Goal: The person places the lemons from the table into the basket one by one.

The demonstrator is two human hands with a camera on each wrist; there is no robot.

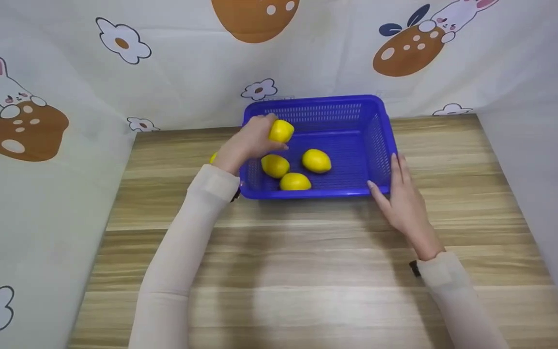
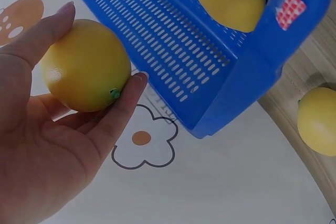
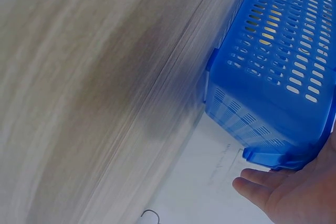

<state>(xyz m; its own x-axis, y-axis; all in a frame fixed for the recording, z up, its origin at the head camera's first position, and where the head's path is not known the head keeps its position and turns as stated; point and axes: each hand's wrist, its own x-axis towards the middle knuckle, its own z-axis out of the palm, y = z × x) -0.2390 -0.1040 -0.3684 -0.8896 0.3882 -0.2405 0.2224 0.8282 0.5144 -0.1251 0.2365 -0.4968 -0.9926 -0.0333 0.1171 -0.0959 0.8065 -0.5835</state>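
Observation:
My left hand [image 1: 257,135] holds a yellow lemon [image 1: 282,131] over the left part of a blue plastic basket [image 1: 327,193]. Fingers and thumb curve round the fruit in the left wrist view, where its small green stem end [image 2: 115,93] shows. Inside the basket, toward its front left, lie three lemons [image 1: 317,161]. At the basket's right front corner rests my right hand [image 1: 407,206], its fingers straight along the outer side and its thumb at the front rim. The right wrist view shows that hand [image 3: 299,192] against the rim.
Another lemon [image 2: 317,121] lies on the wooden table [image 1: 308,271] left of the basket, mostly hidden by my left wrist in the head view. A patterned cloth [image 1: 187,63] hangs close behind the basket, and more cloth flanks both sides of the table.

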